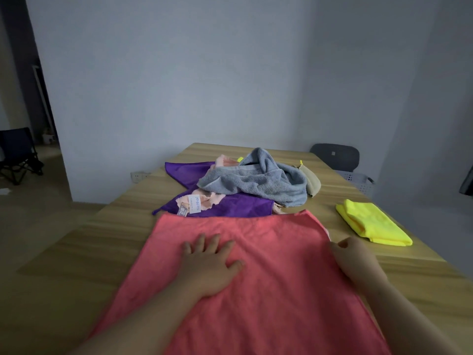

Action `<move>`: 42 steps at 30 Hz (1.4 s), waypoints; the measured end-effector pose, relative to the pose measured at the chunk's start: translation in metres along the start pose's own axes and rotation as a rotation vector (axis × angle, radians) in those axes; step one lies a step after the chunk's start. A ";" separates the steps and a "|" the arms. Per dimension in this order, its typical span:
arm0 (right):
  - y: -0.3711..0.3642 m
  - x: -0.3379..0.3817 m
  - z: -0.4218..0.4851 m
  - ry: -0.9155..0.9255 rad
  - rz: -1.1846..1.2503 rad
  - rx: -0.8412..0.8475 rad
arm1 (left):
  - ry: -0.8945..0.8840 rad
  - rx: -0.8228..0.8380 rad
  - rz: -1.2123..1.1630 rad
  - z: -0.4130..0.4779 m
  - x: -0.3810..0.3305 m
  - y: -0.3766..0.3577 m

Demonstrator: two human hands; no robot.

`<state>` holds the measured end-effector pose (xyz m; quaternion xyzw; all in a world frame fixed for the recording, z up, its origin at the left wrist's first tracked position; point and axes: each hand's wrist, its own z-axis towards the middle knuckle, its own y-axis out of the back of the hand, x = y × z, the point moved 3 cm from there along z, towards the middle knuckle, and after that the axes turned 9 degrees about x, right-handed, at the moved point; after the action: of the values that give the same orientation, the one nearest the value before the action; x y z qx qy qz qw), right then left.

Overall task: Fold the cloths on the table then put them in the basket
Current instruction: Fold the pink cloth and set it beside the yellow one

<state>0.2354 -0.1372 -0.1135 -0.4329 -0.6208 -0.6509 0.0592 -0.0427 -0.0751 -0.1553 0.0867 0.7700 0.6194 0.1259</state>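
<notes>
The left hand (pixel 210 265) lies flat, fingers (pixel 202 242) spread, on the pink cloth (pixel 268 303). At lower right, the right hand (pixel 358 260) pinches its edge. An uneven pull could skew the fold.

The left hand (pixel 208 266) and right hand (pixel 358 262) are bare, as are both forearms down to the lower edge of view. The right thumbnail looks short and rounded.

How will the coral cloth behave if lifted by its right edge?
The coral cloth lies flat and thin, so it will likely droop limply, not hold shape. The left hand pressing flat should keep it from sliding on the smooth table.
</notes>
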 end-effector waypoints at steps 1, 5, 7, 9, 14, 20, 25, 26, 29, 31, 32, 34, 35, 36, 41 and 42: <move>0.001 -0.002 -0.003 0.003 -0.009 0.015 | 0.001 0.000 -0.004 0.001 -0.004 0.000; 0.003 -0.009 -0.012 0.029 -0.064 0.052 | -0.013 -0.010 -0.014 0.002 -0.009 -0.001; 0.004 -0.010 -0.015 0.059 -0.051 0.059 | -0.065 -0.035 -0.094 0.000 -0.007 0.004; 0.006 -0.009 -0.019 0.086 0.000 0.045 | -0.122 -0.104 -0.196 -0.007 -0.003 0.011; 0.012 0.003 -0.030 0.117 0.140 0.060 | -0.060 -0.222 -0.034 -0.027 0.022 0.022; 0.020 0.038 -0.045 0.201 0.360 0.159 | 0.032 0.078 0.035 -0.039 0.061 0.009; 0.016 0.053 -0.050 0.161 0.451 0.284 | -0.021 0.064 0.028 -0.050 0.079 0.007; 0.014 0.053 -0.051 0.149 0.450 0.302 | -0.044 0.034 -0.009 -0.052 0.081 0.010; 0.006 0.052 -0.053 0.126 0.468 0.365 | -0.075 -0.078 -0.119 -0.056 0.095 0.019; 0.001 0.058 -0.055 0.122 0.511 0.415 | -0.059 -0.055 -0.035 -0.060 0.103 0.015; -0.002 0.063 -0.056 0.126 0.535 0.437 | -0.058 -0.035 0.008 -0.060 0.104 0.012; -0.010 0.078 -0.058 0.150 0.616 0.478 | -0.072 -0.050 -0.042 -0.057 0.106 0.008; -0.015 0.087 -0.059 0.165 0.671 0.496 | -0.088 -0.079 -0.151 -0.056 0.108 0.009; -0.020 0.098 -0.060 0.180 0.712 0.511 | -0.106 -0.128 -0.318 -0.054 0.112 0.011; -0.060 0.155 -0.076 0.231 0.867 0.590 | -0.055 -0.204 -0.874 -0.038 0.138 0.009; -0.070 0.166 -0.080 0.234 0.895 0.599 | 0.010 -0.184 -0.893 -0.028 0.142 0.009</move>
<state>0.0503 -0.1142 -0.0483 -0.5436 -0.5233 -0.4010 0.5194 -0.1862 -0.0582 -0.1536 -0.2683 0.6745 0.5705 0.3842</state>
